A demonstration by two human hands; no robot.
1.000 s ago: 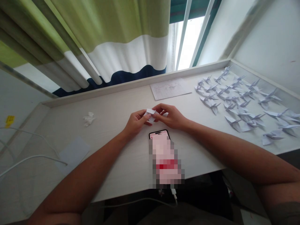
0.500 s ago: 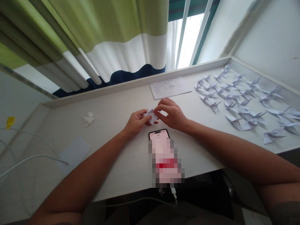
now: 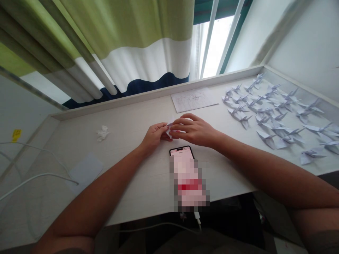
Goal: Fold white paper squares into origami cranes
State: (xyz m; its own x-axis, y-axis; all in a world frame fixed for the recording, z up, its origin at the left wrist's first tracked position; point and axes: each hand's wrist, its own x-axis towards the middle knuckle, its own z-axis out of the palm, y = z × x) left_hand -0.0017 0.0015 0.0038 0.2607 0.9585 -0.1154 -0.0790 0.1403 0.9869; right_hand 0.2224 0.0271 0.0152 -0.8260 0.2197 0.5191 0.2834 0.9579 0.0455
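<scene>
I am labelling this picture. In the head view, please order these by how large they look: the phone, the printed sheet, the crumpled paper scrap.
1. phone, nearest the camera, which enlarges it.
2. printed sheet, farther away.
3. crumpled paper scrap, clearly smallest.

Striped curtain [image 3: 127, 46] hangs beside the bright window [image 3: 215, 42]; white walls [image 3: 304, 42].

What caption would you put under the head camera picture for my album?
Left hand and right hand hold a small folded paper near a phone, paper cranes alongside.
</scene>
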